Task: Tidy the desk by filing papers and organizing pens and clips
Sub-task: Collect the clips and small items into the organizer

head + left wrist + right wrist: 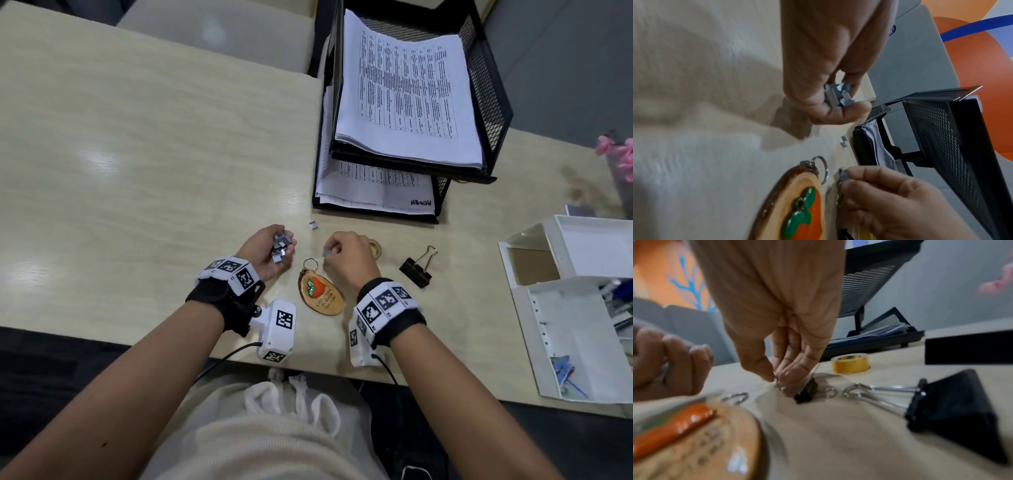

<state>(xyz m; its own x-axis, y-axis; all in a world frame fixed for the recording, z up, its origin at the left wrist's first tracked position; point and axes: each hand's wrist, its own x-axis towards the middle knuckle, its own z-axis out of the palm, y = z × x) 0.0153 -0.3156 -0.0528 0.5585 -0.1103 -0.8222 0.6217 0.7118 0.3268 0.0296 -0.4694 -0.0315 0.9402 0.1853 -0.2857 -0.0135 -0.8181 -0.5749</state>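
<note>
Left hand [265,248] cupped palm-up just above the worktop [137,154], grip closed round a bunch of small silver clips [281,247]; same bunch visible between the fingers in the left wrist view [838,95].

Right hand [346,255] knuckles-up just right of it, thumb and forefinger pinching one small silver clip [844,175] low over the worktop. Right wrist view blurred at the fingertips [791,374]; small black binder clip [806,392] lying on the worktop right under them, contact not clear.

One more loose silver clip [313,225] on the worktop between the hands and the paper tray, apart from both.

Wooden keychain [320,291] with orange fruit picture flat on the worktop between the wrists, ring end pointing to the hands.

Large black binder clip [416,267] right of the right hand, wire handles pointing away from the person. Yellow tape roll [376,247] just beyond the right hand, partly hidden by it.

Black mesh two-tier paper tray [489,85] at the far side, printed sheets [407,92] stacked in the top tier, more in the bottom tier.

White organizer box [582,308] at the right edge, pens and small bits in its compartments; contents too small to name.
</note>
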